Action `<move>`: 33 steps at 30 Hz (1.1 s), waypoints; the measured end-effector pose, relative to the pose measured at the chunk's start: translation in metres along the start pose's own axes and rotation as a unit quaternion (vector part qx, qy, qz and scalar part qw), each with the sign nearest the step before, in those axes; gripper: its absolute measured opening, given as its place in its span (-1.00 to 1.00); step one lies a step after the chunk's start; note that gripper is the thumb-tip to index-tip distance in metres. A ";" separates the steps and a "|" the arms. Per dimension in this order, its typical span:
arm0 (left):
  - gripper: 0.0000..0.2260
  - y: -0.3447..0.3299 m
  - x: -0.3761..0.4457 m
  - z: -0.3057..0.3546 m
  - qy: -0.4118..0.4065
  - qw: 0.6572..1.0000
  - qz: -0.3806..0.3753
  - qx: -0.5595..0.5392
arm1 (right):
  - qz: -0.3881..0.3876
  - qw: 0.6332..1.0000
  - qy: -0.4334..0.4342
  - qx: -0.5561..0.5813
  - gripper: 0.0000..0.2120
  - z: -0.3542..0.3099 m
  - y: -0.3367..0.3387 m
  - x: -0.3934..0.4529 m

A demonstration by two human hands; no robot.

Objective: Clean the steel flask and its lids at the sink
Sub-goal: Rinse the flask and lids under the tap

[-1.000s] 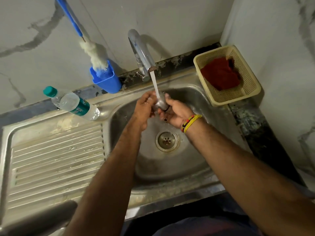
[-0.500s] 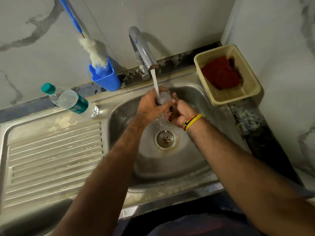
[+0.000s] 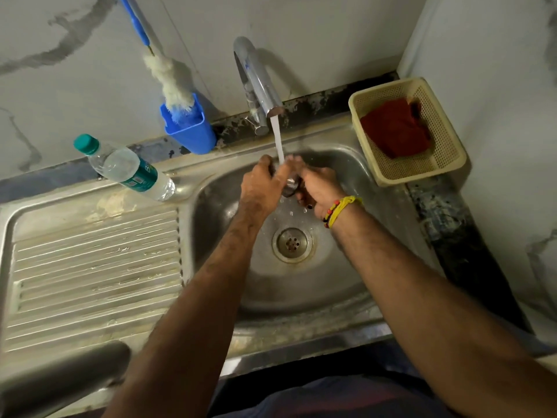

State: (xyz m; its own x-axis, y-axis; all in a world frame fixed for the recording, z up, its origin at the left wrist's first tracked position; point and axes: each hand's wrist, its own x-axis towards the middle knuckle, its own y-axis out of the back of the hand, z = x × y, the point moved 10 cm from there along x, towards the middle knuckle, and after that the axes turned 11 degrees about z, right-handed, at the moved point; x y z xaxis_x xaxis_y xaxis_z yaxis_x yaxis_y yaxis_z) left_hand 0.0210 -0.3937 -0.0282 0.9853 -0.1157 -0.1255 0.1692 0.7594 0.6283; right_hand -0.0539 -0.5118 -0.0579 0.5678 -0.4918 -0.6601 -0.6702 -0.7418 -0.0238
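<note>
A small steel lid is held between both hands over the sink basin, right under the running water stream from the tap. My left hand wraps round its left side, fingers curled over it. My right hand, with yellow and beaded bands on the wrist, grips the lid from the right. Most of the lid is hidden by my fingers. A dark rounded steel shape at the bottom left edge may be the flask; I cannot tell.
A plastic water bottle lies on the ribbed drainboard. A blue holder with a white brush stands behind it. A beige basket with a red cloth sits at the right. The drain is below my hands.
Both hands have turned the lid under the stream and shifted slightly; my left hand now covers more of it. The water keeps running.
</note>
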 end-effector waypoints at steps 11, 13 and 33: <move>-0.74 0.010 -0.009 -0.018 0.056 0.987 -0.053 -0.141 | -0.081 0.967 -0.187 0.153 -0.72 0.045 -0.015 -0.009; -0.79 0.022 -0.008 -0.030 0.116 0.979 0.006 -0.170 | -0.095 0.978 -0.147 0.114 -0.71 0.043 -0.021 -0.014; -0.71 0.055 0.006 -0.024 0.063 0.982 0.060 -0.169 | 0.002 0.997 -0.078 0.013 -0.73 0.036 0.003 -0.013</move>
State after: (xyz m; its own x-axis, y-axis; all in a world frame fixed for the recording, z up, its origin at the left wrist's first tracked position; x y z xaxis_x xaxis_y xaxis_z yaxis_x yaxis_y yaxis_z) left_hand 0.0354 -0.3370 -0.0130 0.9834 0.0514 -0.1741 0.0143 0.9343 0.3563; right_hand -0.0805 -0.4912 -0.0769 0.4851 -0.4165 -0.7689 -0.6852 -0.7273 -0.0383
